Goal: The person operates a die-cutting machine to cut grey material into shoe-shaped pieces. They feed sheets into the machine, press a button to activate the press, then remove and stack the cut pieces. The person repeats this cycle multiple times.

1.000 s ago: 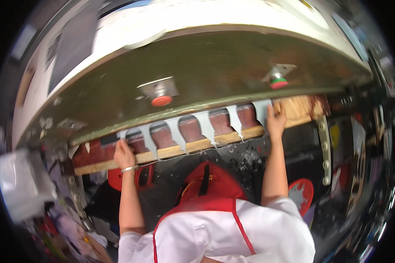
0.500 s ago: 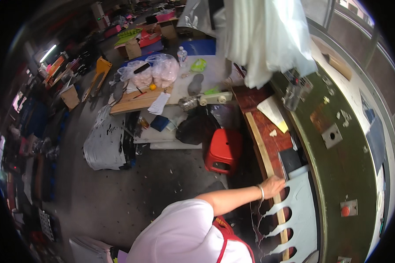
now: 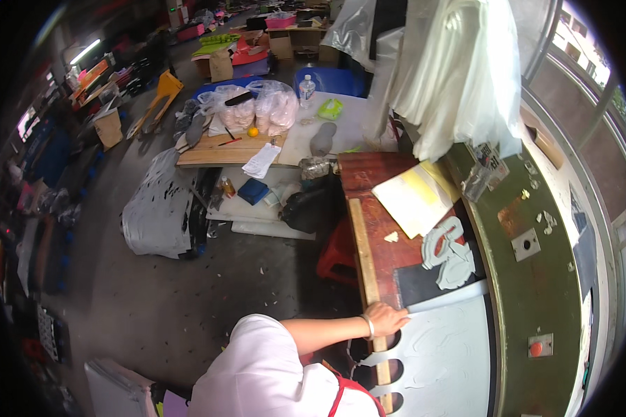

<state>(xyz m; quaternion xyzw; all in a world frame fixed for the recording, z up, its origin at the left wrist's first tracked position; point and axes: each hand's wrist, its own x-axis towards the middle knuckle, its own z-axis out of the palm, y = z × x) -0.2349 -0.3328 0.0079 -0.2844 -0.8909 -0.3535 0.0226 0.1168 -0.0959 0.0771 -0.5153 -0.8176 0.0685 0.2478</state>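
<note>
My left hand reaches across to the right. Its fingers are closed on the near-left corner of a pale grey-blue sheet, beside a wooden strip. Rounded notches run along the sheet's left side, and its far edge curls up into a fold. Just beyond lies a dark flat pad, partly under several pale cut pieces piled together. My right hand is out of view.
A yellow-and-white board rests on the reddish tabletop. Along the right runs a green machine beam with a red button. Clear plastic sheeting hangs above. A red stool stands partly under the table.
The view has shifted, showing more of the reddish tabletop and the board, and less of the stool. Pale cut pieces now show beyond the sheet. My left hand stays at the sheet's edge.
</note>
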